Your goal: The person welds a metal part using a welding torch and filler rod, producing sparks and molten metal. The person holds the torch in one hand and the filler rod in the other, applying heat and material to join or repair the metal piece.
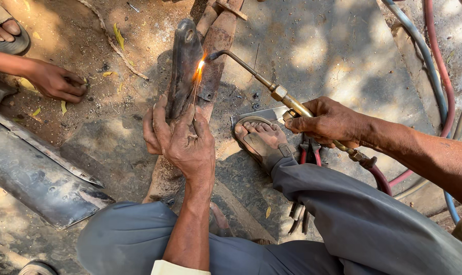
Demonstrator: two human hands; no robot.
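My right hand [328, 123] grips a brass gas torch [271, 89] whose bent tip points left at a bright orange flame [199, 69]. The flame meets the seam between a dark metal bracket [184, 61] and a rusty steel bar [218, 43] lying on the ground. My left hand [182, 138] rests on the lower end of the bracket and pinches a thin filler rod [194, 97] that runs up to the flame. My sandalled foot [261, 140] is planted beside the rusty bar.
Another person's hand [58, 81] rests on the dirt at the left, with a sandalled foot [7, 33] above it. A long dark metal panel [42, 173] lies at the lower left. Red and blue hoses [437, 66] curve along the right. Pliers [307, 153] lie under my right wrist.
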